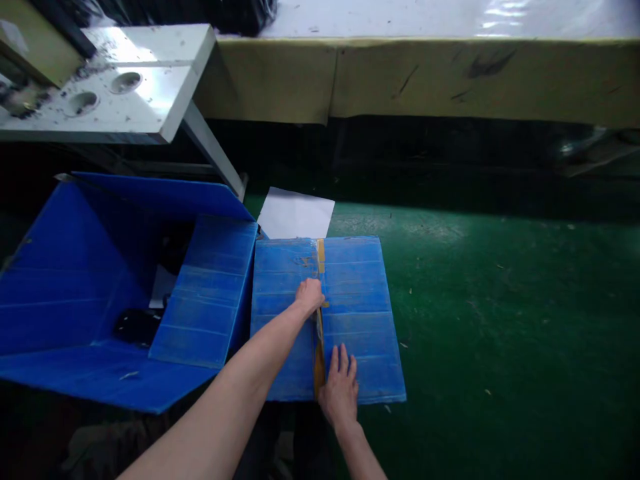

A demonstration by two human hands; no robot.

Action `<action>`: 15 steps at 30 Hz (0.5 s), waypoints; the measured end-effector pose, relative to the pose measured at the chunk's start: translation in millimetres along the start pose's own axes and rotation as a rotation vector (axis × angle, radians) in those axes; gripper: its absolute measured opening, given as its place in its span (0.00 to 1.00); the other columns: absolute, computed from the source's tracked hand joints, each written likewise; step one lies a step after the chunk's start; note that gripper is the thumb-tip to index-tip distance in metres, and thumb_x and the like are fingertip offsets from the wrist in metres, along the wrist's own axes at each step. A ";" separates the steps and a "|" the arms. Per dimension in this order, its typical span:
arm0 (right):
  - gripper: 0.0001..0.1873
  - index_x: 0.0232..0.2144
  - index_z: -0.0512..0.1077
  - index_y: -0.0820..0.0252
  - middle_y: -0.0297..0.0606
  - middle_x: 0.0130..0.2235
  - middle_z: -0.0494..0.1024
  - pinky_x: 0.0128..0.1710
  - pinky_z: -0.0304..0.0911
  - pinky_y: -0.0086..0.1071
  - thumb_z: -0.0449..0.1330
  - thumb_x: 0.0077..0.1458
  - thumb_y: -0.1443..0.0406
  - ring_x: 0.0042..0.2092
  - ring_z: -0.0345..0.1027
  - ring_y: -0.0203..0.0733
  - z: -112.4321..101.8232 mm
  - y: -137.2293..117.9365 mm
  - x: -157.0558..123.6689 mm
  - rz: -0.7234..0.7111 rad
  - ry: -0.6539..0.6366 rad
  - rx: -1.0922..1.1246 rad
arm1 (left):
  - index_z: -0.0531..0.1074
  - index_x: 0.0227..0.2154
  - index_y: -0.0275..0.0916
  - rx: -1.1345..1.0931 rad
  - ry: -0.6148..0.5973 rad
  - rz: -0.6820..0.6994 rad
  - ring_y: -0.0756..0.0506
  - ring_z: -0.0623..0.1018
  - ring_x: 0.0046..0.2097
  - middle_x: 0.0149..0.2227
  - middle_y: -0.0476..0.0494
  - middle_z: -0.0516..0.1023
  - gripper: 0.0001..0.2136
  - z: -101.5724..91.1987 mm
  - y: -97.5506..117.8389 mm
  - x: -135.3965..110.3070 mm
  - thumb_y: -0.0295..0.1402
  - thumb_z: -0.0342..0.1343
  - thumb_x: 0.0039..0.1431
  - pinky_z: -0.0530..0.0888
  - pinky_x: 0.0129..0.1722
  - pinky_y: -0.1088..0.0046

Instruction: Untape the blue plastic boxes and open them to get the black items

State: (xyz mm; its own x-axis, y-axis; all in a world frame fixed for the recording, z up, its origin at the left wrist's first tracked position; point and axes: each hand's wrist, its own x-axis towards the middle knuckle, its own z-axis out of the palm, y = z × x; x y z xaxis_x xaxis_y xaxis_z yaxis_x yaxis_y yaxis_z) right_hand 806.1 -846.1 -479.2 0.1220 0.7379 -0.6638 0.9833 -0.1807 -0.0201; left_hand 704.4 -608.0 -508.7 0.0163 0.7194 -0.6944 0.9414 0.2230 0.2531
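Note:
A blue corrugated plastic box [357,280] stands on the floor with its two top flaps folded over. Along the seam between them runs brown tape [321,257], loose and crumpled toward the near edge. My left hand [310,295] is closed in a fist over the middle of the seam, and a bit of the tape sticks out beside it. What lies under that fist is hidden. Close to the near edge, my right hand [341,387] rests on the right flap, fingers stretched out and thumb side by the seam.
To the left is an open blue box [200,287] with dark items inside. A white sheet [296,213] lies on the green floor [500,320] behind the closed box. Beyond stand a white bench [150,110] with round holes and a long worktable [425,73].

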 end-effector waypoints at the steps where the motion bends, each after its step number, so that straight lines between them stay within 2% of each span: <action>1: 0.50 0.75 0.43 0.61 0.41 0.78 0.38 0.61 0.65 0.56 0.57 0.53 0.72 0.75 0.36 0.65 -0.3 1.6 2.4 -0.006 -0.037 0.041 | 0.76 0.46 0.34 -0.038 -0.022 -0.013 0.41 0.80 0.50 0.48 0.38 0.79 0.12 -0.4 -2.1 1.4 0.38 0.61 0.66 0.78 0.52 0.57; 5: 0.56 0.75 0.38 0.60 0.42 0.78 0.34 0.62 0.64 0.57 0.61 0.50 0.66 0.76 0.33 0.65 -2.1 11.6 10.2 -0.060 -0.128 0.100 | 0.77 0.43 0.35 -0.232 -0.080 0.017 0.43 0.81 0.47 0.45 0.42 0.81 0.10 -4.6 -21.2 0.9 0.37 0.61 0.66 0.79 0.49 0.59; 8: 0.57 0.75 0.40 0.64 0.47 0.78 0.35 0.69 0.53 0.58 0.62 0.47 0.66 0.77 0.29 0.62 -3.7 17.1 14.2 -0.121 -0.151 0.081 | 0.76 0.41 0.34 -0.382 -0.138 0.056 0.46 0.81 0.42 0.41 0.45 0.81 0.09 -8.8 -39.0 -2.1 0.36 0.61 0.66 0.81 0.44 0.63; 12: 0.57 0.73 0.45 0.74 0.57 0.77 0.37 0.75 0.34 0.52 0.63 0.45 0.66 0.77 0.28 0.60 -3.5 16.7 19.7 -0.187 -0.171 0.053 | 0.75 0.42 0.33 -0.550 -0.224 0.069 0.49 0.80 0.36 0.37 0.47 0.80 0.08 -9.8 -57.6 -5.4 0.34 0.60 0.68 0.81 0.36 0.70; 15: 0.56 0.73 0.45 0.76 0.59 0.76 0.39 0.75 0.32 0.53 0.62 0.45 0.64 0.77 0.28 0.59 -2.2 13.5 23.9 -0.200 -0.184 0.037 | 0.75 0.43 0.33 -0.600 -0.249 0.075 0.49 0.81 0.36 0.39 0.46 0.80 0.08 -7.6 -64.7 -5.7 0.34 0.60 0.68 0.81 0.36 0.70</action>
State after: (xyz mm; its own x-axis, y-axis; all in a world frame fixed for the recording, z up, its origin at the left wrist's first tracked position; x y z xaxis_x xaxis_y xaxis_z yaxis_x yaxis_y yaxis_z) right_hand 822.6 -829.5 -493.8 -0.1041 0.6313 -0.7685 0.9793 -0.0696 -0.1898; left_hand 640.8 -621.6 -516.0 0.2200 0.5893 -0.7774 0.5844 0.5585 0.5887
